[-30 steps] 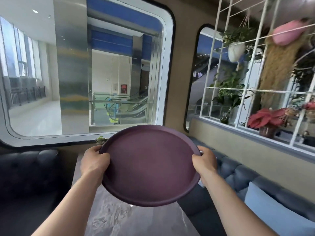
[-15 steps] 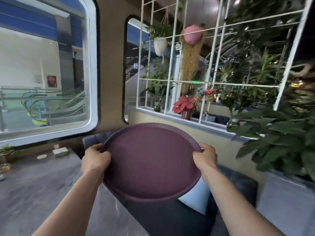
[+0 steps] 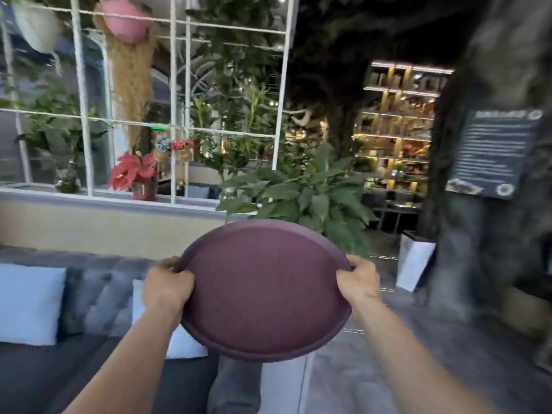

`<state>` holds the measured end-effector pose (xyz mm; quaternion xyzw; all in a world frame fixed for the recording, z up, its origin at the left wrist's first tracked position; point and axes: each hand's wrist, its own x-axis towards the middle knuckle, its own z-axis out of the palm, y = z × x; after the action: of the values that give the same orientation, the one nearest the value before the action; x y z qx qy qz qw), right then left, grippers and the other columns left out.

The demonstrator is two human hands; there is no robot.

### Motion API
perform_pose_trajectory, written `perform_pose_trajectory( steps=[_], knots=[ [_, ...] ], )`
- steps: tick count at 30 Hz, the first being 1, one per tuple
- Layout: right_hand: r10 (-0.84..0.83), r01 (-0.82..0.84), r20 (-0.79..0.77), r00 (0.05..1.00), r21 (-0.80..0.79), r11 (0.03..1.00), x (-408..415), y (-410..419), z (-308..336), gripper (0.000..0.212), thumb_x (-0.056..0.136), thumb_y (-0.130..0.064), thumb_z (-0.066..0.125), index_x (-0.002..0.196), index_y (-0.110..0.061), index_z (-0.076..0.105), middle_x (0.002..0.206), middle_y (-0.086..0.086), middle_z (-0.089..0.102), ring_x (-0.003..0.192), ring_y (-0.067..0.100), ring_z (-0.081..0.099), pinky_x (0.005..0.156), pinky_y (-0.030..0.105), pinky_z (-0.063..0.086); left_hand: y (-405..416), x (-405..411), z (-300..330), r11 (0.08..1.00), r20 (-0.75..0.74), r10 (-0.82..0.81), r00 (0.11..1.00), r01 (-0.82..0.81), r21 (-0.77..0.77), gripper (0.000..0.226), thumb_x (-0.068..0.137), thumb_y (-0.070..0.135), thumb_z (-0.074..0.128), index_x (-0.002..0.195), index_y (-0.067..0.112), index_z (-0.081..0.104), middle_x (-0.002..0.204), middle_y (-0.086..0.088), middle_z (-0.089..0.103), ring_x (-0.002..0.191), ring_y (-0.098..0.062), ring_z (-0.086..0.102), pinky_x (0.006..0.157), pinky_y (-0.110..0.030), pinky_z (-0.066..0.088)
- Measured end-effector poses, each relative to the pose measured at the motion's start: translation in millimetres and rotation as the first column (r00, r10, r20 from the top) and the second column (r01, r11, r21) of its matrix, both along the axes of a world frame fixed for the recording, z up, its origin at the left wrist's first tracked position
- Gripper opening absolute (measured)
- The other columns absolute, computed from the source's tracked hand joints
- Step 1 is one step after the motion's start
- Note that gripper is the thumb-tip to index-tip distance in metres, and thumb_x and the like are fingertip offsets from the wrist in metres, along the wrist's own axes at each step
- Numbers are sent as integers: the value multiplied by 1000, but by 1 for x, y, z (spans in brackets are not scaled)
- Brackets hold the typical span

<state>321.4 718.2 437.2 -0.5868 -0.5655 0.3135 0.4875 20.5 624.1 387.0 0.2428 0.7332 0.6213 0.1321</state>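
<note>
A round dark purple tray point(image 3: 265, 291) is held out in front of me at chest height, empty and roughly level. My left hand point(image 3: 167, 286) grips its left rim with fingers curled over the edge. My right hand point(image 3: 357, 279) grips the right rim the same way. Both forearms reach up from the bottom of the frame.
A dark tufted sofa point(image 3: 89, 288) with pale cushions point(image 3: 28, 303) runs along the left under a white grid partition point(image 3: 179, 115) with potted plants. A leafy plant point(image 3: 307, 201) in a white planter point(image 3: 415, 261) stands ahead. A dark pillar with a sign point(image 3: 493, 150) rises at right; lit shelves point(image 3: 397, 127) behind.
The view has swung right, from the window and table to the partition, plant and pillar. The tray stays gripped in both hands, in the same place relative to me.
</note>
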Motion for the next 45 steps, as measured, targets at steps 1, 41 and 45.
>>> perform_pose_trajectory(
  steps=[1,41,45],
  knots=[
    [-51,51,4,999,4,999,18,-1,1,34,70,-2,50,86,-19,75,79,4,73,85,34,67,76,35,54,4,24,12,999,-7,-48,999,48,-1,25,58,12,54,73,21,72,69,-9,73,77,-36,69,71,-46,56],
    [-995,988,-72,75,-128,83,506,-402,-48,53,72,1,51,117,-16,72,106,10,74,100,31,65,92,36,51,-40,675,-6,114,58,-991,117,992,-51,62,73,5,60,132,23,63,128,-5,68,108,-34,66,95,-47,54],
    [-997,987,-64,52,-147,61,545,-413,-55,54,71,-1,52,119,-18,71,99,6,74,98,30,66,92,39,53,-45,721,-14,67,62,-996,69,997,-35,62,74,2,59,132,23,63,128,-5,68,104,-33,67,89,-43,55]
  ],
)
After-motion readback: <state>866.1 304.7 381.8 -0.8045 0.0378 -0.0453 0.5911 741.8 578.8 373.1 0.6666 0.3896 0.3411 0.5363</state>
